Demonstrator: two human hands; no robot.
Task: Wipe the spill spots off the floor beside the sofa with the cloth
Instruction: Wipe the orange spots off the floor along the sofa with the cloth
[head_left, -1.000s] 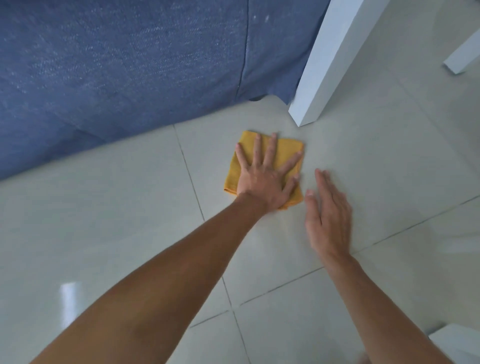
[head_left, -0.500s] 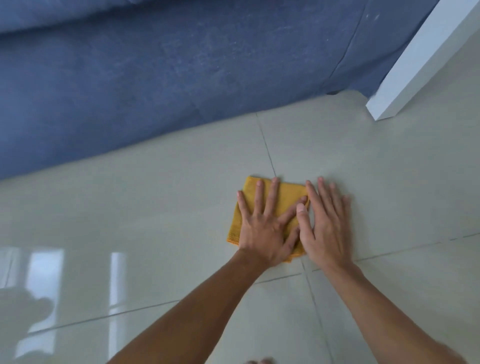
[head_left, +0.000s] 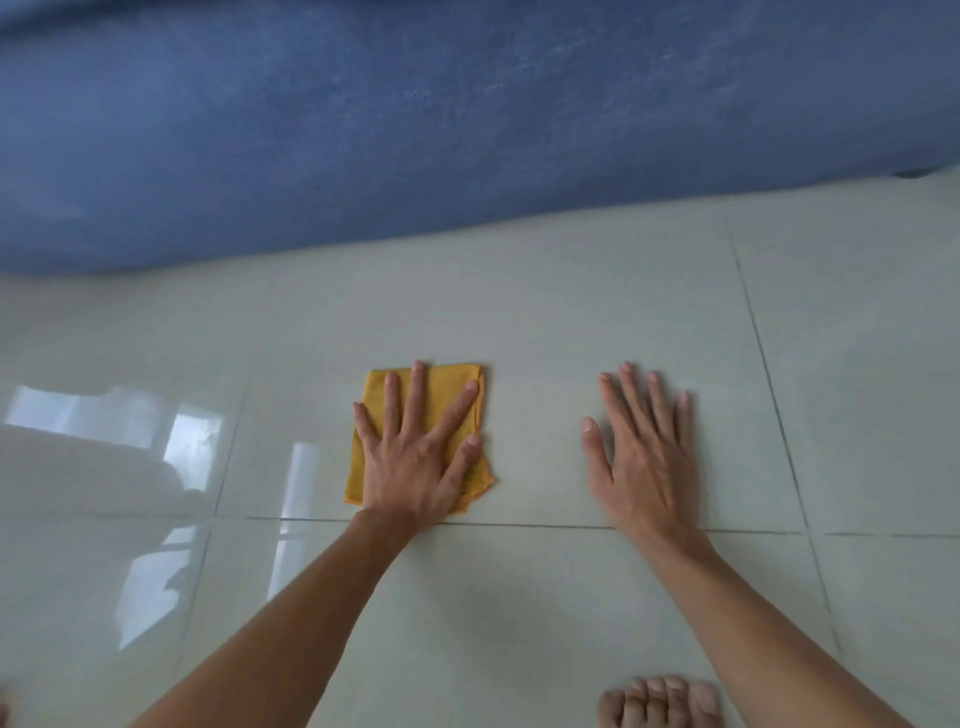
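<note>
A folded yellow cloth (head_left: 444, 387) lies flat on the pale tiled floor (head_left: 519, 312), a short way in front of the blue sofa (head_left: 467, 130). My left hand (head_left: 415, 467) presses down on the cloth with its fingers spread, covering most of it. My right hand (head_left: 644, 467) rests flat on the bare tile to the right of the cloth, fingers apart, holding nothing and not touching the cloth. I can make out no spill spots on the glossy tiles.
The sofa's lower edge runs across the whole upper view. My bare foot (head_left: 660, 701) shows at the bottom edge. Bright window reflections (head_left: 156, 441) lie on the tiles at left. Grout lines cross just below both hands.
The cloth and my left hand have slid left along the sofa front. The white furniture leg has left the view. My right hand has moved away from the cloth to the right.
</note>
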